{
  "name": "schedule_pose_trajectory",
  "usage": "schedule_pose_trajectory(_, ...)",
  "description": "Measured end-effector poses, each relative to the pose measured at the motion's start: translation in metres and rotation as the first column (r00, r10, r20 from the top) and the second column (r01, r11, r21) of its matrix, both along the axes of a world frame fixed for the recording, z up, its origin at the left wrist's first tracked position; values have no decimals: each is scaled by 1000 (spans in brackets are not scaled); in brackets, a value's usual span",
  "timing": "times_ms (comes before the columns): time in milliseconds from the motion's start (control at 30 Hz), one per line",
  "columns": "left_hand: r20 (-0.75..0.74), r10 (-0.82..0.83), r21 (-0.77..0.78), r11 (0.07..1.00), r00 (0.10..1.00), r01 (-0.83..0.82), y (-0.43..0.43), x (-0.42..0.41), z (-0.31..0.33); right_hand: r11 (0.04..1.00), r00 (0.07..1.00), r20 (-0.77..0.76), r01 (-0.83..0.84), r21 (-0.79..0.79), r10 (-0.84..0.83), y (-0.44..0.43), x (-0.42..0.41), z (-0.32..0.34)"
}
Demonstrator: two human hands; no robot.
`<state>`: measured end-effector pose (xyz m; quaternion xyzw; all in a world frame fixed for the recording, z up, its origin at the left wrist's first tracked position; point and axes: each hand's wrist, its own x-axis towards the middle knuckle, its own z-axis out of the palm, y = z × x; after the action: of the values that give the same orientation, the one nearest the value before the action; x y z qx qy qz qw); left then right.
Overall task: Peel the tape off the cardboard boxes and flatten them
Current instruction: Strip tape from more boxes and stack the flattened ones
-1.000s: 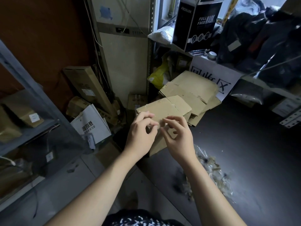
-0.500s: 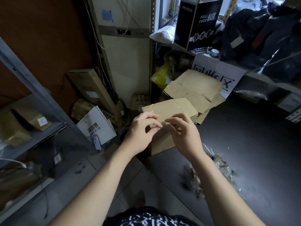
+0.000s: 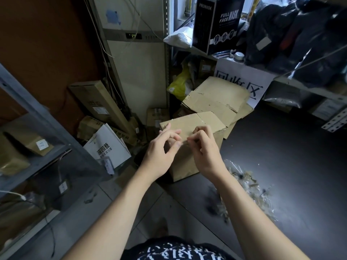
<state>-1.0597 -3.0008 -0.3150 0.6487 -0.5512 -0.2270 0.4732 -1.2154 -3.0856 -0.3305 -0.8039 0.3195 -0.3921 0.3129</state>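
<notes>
Head view — cardboard box behind left hand, right hand

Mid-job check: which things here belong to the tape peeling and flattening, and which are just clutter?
Job:
cardboard box, with left hand and right hand at its near edge
flattened boxes behind it
peeled tape heap

Clutter:
black mask box on the shelf
white paper bag
yellow bag
long carton
</notes>
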Motion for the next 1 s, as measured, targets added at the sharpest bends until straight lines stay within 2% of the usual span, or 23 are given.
schedule_pose_trajectory(100, -64, -40, 3, 999, 997, 40, 5, 1, 1, 999, 999, 32, -17, 40, 16, 2, -3, -4)
schedule_pose_trajectory(267, 159, -29, -81, 996, 987, 43, -1, -3, -11, 998, 994, 111, -28, 60, 21, 9, -19, -3)
schedule_pose_trajectory(333, 162, -19, -87, 996, 987, 33, -3, -3, -12, 997, 992, 122, 14, 79, -24, 7, -29, -3)
schedule_pose_trajectory(500, 134, 13, -120, 993, 991, 3, -2, 5, -9, 969, 971, 40, 238, -63, -236, 0, -37, -8)
schedule_pose_trajectory(667, 178, 126, -123, 987, 976, -105, -7, -10, -6, 974, 972, 85, 223, -49, -218, 2, -30, -11)
schedule_pose_trajectory(867, 4, 144, -52, 988, 990, -143, -13, -13, -8, 979, 974, 109, 202, -4, -201, 3, -26, -10)
schedule_pose_trajectory(1000, -3, 126, -50, 991, 992, -126, -14, -13, -11, 978, 972, 116, 204, 31, -206, 5, -24, -10)
